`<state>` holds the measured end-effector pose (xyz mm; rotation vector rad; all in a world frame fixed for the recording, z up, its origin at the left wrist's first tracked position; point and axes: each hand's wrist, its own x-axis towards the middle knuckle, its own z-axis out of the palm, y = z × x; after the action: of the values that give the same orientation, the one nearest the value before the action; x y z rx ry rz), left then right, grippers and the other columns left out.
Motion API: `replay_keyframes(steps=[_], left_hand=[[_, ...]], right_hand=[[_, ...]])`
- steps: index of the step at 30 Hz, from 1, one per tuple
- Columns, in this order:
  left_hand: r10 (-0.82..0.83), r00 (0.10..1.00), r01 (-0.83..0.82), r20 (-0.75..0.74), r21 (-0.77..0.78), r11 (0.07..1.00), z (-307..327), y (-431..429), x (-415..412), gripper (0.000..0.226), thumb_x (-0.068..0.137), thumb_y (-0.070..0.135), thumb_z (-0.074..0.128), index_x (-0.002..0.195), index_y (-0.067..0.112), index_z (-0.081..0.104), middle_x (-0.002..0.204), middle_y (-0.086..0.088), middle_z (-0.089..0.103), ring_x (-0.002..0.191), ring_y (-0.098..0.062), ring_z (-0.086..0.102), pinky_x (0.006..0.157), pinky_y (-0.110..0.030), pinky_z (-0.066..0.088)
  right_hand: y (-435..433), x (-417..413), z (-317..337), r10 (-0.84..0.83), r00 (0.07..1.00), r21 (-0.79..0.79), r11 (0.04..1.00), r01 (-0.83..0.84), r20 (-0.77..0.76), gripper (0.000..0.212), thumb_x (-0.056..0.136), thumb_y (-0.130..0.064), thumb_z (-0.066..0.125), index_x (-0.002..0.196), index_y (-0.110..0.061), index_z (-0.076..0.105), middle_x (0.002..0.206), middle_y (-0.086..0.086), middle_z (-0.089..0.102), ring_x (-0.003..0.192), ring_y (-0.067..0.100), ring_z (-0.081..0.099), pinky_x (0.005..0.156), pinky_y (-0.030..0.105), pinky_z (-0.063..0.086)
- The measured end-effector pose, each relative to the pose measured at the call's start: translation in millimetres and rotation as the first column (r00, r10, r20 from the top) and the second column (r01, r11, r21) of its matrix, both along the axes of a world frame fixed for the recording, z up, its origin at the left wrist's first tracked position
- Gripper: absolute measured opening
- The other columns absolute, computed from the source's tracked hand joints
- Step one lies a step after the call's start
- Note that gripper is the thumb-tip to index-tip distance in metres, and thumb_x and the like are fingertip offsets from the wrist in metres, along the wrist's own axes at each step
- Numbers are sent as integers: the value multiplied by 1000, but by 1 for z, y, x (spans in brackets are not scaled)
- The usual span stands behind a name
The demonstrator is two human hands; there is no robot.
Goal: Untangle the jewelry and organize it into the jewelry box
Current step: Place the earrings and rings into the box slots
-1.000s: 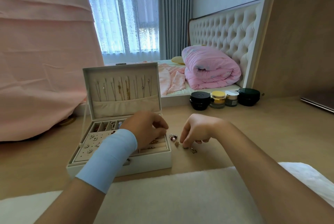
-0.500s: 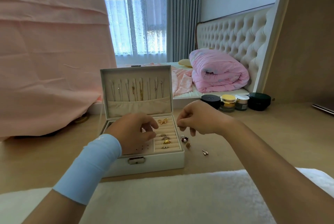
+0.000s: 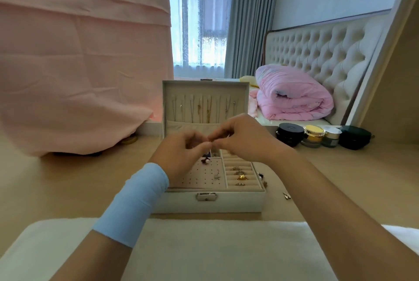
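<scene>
A white jewelry box (image 3: pixel 226 203) stands open on the wooden desk, its lid upright with several thin necklaces (image 3: pixel 204 110) hanging inside. Rings (image 3: pixel 240 177) sit in the padded rows on the right of the tray, and small earrings (image 3: pixel 216 176) lie on the perforated panel. My left hand (image 3: pixel 181 156) and my right hand (image 3: pixel 240 140) meet above the tray, fingertips pinching one tiny piece of jewelry (image 3: pixel 210 142) between them; it is too small to identify. Loose pieces (image 3: pixel 286 195) lie on the desk right of the box.
Four cosmetic jars (image 3: pixel 317 136) line the desk's back edge at right. A white fluffy mat (image 3: pixel 204 249) covers the near edge. Pink fabric (image 3: pixel 79 65) hangs at left over something. A bed with a pink quilt (image 3: pixel 294 94) lies behind the desk.
My right hand rose from the loose pieces on the desk and moved left over the box. My left hand lifted off the tray to meet it. The view swung so the box is centred.
</scene>
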<state>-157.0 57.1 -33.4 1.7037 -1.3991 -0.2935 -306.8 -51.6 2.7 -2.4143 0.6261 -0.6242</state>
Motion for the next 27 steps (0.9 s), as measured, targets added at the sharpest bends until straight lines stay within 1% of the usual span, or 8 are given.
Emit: replay_keyframes(steps=[3,7,10,13,17,20,23,27], left_hand=[[44,985,-55,-169,-60,997,2,3,3,10,85,31,72,90,23,69,82,9,73,75,1,67,66,-11,48],[72,935,-120,-347,-119,986,3,8,12,4,83,22,75,86,23,73,78,9,75,69,3,66,73,-19,51],[60,919,-118,-389,-126,985,2,11,17,6,83,21,74,85,27,74,76,13,74,66,7,65,73,-19,49],[56,919,-112,-391,-122,986,0,14,23,5,85,24,72,87,26,75,74,13,73,65,6,62,73,-20,49],[73,929,-113,-362,-91,989,-3,16,29,6,85,27,72,87,26,77,77,9,75,72,-7,63,79,-31,54],[90,968,-108,-236,-66,992,-3,19,33,7,86,27,71,88,25,77,76,11,73,72,-1,63,79,-26,51],[82,989,-86,-127,-28,996,-4,25,37,7,87,28,70,84,27,76,77,12,73,78,-3,66,81,-26,52],[123,992,-123,13,-14,992,-4,28,41,9,86,34,70,90,29,76,75,16,69,72,3,60,73,-23,49]], right_hand=[[6,15,-2,-18,998,-49,999,21,59,17,88,-19,76,103,-26,80,86,-15,73,75,-5,64,68,12,49],[13,29,-8,-38,991,-85,995,49,132,24,86,-22,79,109,-25,79,87,-13,72,64,-13,57,64,10,42],[18,32,-12,-43,984,-77,995,57,174,24,84,-22,81,108,-26,79,88,-15,72,61,-17,55,62,7,39],[20,33,-17,-52,975,-80,994,70,215,18,86,-21,79,104,-25,79,79,-21,67,63,-16,56,60,4,41],[20,35,-23,-57,964,-26,998,66,261,13,86,-19,78,97,-26,81,76,-20,69,66,-12,60,62,5,43],[21,36,-26,-7,971,-6,1000,9,238,12,86,-17,78,92,-27,81,74,-19,72,64,-8,61,63,7,44],[22,38,-28,15,980,-26,1000,-10,199,14,86,-22,78,83,-35,79,74,-18,73,62,-4,59,63,14,45],[26,40,-29,19,980,-32,999,-13,196,10,86,-22,79,81,-31,78,75,-12,73,61,-5,59,56,10,45]])
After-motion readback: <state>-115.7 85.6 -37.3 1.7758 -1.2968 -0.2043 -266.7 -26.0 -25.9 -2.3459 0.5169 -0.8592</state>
